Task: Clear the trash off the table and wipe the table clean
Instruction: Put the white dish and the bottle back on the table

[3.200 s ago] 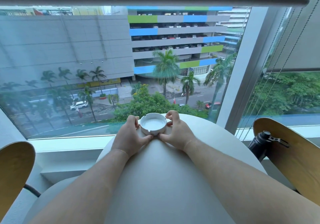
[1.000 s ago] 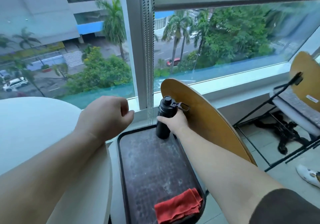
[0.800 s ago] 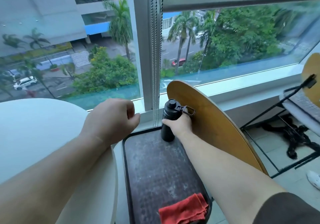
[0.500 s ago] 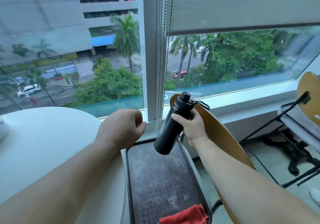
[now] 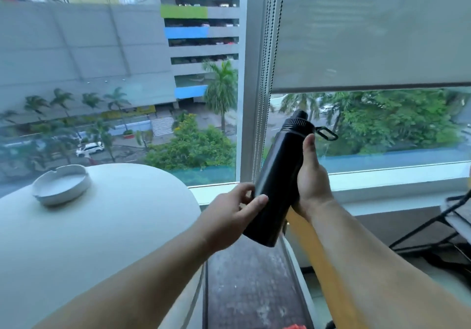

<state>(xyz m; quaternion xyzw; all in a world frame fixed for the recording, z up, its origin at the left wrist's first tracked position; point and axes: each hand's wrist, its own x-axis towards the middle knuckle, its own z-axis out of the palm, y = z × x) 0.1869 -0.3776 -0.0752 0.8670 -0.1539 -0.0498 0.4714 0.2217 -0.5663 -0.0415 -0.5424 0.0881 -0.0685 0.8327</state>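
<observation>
Red cloth (image 5: 295,326) lies on the tray (image 5: 249,290) below both wrists. The black bottle (image 5: 277,183) is off that tray now, lifted, with the right hand (image 5: 309,183) wrapped round it and the left hand (image 5: 229,214) pinching its lower half. Past the left fingers, an ashtray (image 5: 61,183) sits on the table (image 5: 102,239). Guessing wiping is next.

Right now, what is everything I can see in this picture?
table: one, white, round, lower left
ashtray: one, white, on the table's far side
bottle: one, black, tilted, held in the air above the tray
tray: one, dark, right of the table
cloth: one, red, a sliver at the bottom edge
chair back: one, tan wood, under the right forearm
roller blind: one, grey, part lowered, upper right
bead chains: several, beside the window post
right hand: grips the bottle's middle
left hand: thumb on the bottle's lower part
</observation>
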